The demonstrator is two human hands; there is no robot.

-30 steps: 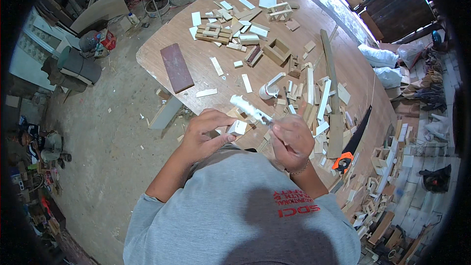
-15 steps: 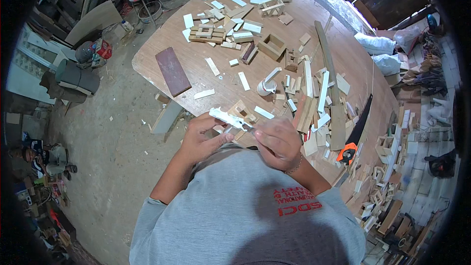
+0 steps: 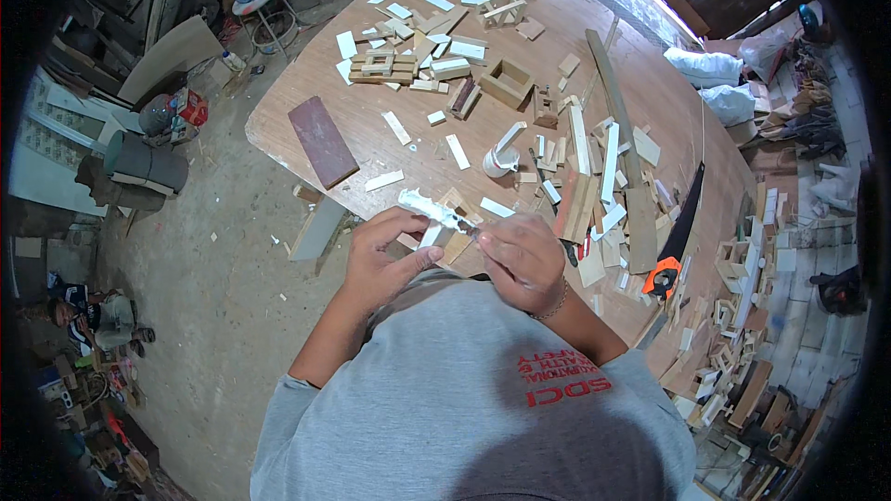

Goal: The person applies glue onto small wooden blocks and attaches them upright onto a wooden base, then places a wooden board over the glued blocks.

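Close to my body at the table's near edge, my left hand (image 3: pixel 380 255) is closed around a small wooden block (image 3: pixel 433 236). Thick white paste (image 3: pixel 425 206) lies along the block's upper side. In a pinch, my right hand (image 3: pixel 524 264) grips a thin spreader (image 3: pixel 468 228), whose dark end touches the paste; its exact kind is too small to tell. Just beyond the hands, a pale wooden piece with a hole (image 3: pixel 455 199) rests on the table. A white cup (image 3: pixel 501 164) with a flat strip leaning out of it stands farther off.
Wood offcuts, small frames and an open wooden box (image 3: pixel 508 83) cover much of the table (image 3: pixel 288 74). A brown board (image 3: pixel 323 141) lies at the left. Long strips and a handsaw (image 3: pixel 682 223) with an orange handle lie at the right. Another person (image 3: pixel 97 315) is at the far left.
The block has tilted in my left hand, so more of its pale side shows. My right hand has shifted slightly left, with the spreader still at the paste.
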